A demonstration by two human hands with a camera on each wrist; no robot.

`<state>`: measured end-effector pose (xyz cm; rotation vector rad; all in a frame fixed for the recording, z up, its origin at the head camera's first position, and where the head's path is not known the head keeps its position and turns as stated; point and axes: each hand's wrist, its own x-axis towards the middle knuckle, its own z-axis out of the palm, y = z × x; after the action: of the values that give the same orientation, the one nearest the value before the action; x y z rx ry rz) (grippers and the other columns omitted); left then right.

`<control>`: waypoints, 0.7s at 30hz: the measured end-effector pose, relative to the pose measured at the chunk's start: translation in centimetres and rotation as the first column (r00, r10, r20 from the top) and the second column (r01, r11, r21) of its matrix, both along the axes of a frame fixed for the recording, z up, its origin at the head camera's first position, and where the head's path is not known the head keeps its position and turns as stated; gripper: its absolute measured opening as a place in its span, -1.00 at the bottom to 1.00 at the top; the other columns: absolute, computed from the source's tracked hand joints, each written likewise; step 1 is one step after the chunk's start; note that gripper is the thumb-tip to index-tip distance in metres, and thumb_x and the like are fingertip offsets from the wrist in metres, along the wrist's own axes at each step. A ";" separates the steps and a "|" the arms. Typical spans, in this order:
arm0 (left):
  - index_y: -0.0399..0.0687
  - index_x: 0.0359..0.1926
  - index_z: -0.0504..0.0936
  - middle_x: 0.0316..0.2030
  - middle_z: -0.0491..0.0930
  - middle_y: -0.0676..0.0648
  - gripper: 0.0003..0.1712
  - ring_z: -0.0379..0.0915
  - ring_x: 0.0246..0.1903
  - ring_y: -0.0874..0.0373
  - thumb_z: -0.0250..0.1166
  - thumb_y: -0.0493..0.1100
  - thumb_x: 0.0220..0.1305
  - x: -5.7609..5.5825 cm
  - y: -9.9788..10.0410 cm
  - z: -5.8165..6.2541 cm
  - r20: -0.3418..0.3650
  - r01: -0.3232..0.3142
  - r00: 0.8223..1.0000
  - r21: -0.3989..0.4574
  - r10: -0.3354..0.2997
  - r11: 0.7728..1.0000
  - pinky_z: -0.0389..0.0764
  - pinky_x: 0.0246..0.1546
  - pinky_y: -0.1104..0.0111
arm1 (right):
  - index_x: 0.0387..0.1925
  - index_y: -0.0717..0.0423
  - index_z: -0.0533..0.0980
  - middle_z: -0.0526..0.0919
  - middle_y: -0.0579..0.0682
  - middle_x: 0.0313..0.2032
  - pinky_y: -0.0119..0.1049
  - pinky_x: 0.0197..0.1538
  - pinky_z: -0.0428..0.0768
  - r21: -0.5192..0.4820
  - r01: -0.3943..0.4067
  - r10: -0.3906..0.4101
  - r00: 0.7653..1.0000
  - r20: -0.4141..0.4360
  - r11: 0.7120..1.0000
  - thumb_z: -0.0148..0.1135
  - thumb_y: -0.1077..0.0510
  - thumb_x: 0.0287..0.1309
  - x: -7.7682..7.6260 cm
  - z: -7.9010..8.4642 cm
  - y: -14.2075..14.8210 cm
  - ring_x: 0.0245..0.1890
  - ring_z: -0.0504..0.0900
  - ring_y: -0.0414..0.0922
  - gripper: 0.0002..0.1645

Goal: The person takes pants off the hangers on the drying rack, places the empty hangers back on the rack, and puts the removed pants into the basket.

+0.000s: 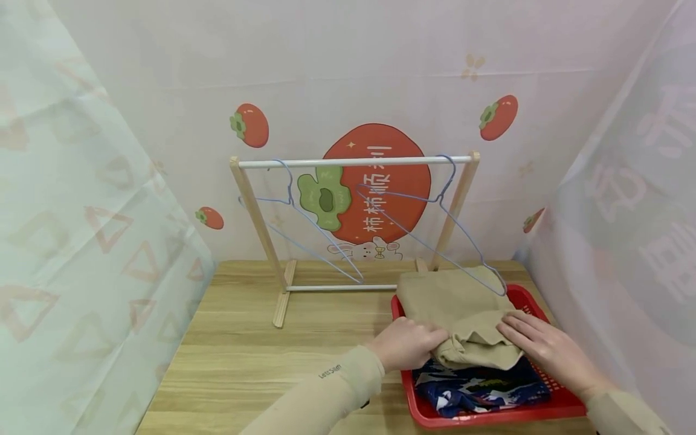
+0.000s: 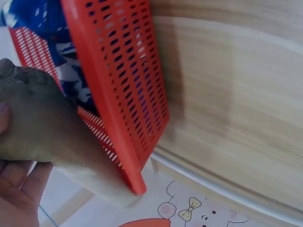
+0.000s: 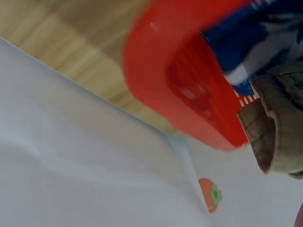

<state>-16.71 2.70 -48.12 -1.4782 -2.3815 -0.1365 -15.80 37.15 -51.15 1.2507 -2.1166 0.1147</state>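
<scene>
A folded khaki garment (image 1: 454,302) with a gathered, seamed near edge lies over the back of a red basket (image 1: 413,405), that edge lifted above the basket's contents. My left hand (image 1: 408,343) grips its near left corner, and in the left wrist view the fingers (image 2: 35,182) bend around the cloth (image 2: 42,123). At the right edge, my right hand (image 1: 544,347) holds the cloth with its fingers over the top; the thumb is hidden. Beneath, a blue patterned garment (image 1: 478,389) sits in the basket. The right wrist view shows the khaki edge (image 3: 284,127) folded open.
Behind the basket stands a wooden rack (image 1: 250,217) with a white top bar (image 1: 326,162). A blue hanger (image 1: 321,232) hangs at its left; another hanger (image 1: 467,232) at its right reaches down over the khaki cloth. Printed sheets (image 1: 163,48) enclose the wooden table (image 1: 244,362).
</scene>
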 end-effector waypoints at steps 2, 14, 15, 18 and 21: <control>0.14 -0.11 0.59 -0.31 0.63 0.21 -0.83 0.59 -0.42 0.34 0.34 -0.17 0.30 0.3 0.0 -0.3 0.013 0.002 1.000 -0.045 -0.001 0.999 0.55 -0.52 0.51 | 0.11 0.15 0.64 0.70 0.08 0.08 -0.42 0.55 0.05 0.017 0.001 -0.001 1.000 0.015 1.000 -0.45 0.09 0.70 0.4 -0.7 0.0 0.40 0.40 -0.16 -0.35; 0.19 0.00 0.61 -0.22 0.69 0.23 -0.80 0.64 -0.30 0.32 0.30 -0.13 0.38 1.5 0.0 -2.4 0.019 0.014 1.000 -0.182 -0.011 0.983 0.61 -0.45 0.52 | 0.01 0.01 0.72 0.76 0.00 -0.05 -0.49 0.30 0.44 0.092 0.035 -0.043 0.995 0.085 0.995 -0.50 -0.03 0.67 2.1 -2.8 -0.4 -0.09 0.74 -0.03 -0.24; 0.19 -0.01 0.61 -0.23 0.70 0.23 -0.81 0.64 -0.30 0.32 0.28 -0.12 0.39 1.6 0.0 -2.5 0.022 0.016 1.000 -0.182 -0.012 0.983 0.61 -0.45 0.53 | 0.01 0.00 0.72 0.76 0.00 -0.05 -0.47 0.19 0.54 0.097 0.042 -0.052 0.994 0.093 0.994 -0.51 -0.05 0.66 2.2 -2.8 -0.4 -0.09 0.74 -0.04 -0.23; 0.21 -0.05 0.62 -0.25 0.69 0.25 -0.86 0.64 -0.31 0.33 0.25 -0.12 0.43 1.8 0.0 -2.4 0.043 0.016 0.999 -0.195 -0.008 0.981 0.61 -0.44 0.52 | 0.01 -0.01 0.73 0.77 0.00 -0.05 -0.46 0.05 0.60 0.102 0.046 -0.059 0.990 0.128 0.994 -0.52 -0.11 0.64 2.4 -2.6 -0.4 -0.10 0.75 -0.03 -0.21; 0.24 -0.06 0.61 -0.24 0.66 0.26 -0.84 0.61 -0.29 0.37 0.26 -0.13 0.40 1.9 0.0 -2.3 0.119 0.020 0.993 -0.246 0.010 0.969 0.61 -0.39 0.52 | 0.06 -0.03 0.71 0.76 0.02 -0.02 -0.62 0.31 0.33 0.118 0.026 -0.050 0.978 0.205 0.993 -0.42 -0.18 0.61 2.5 -2.3 -0.2 -0.07 0.74 0.00 -0.26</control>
<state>-14.84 2.72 -50.39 -1.6269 -2.5675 0.0761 -13.26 36.95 -53.43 1.3130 -2.3542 0.1121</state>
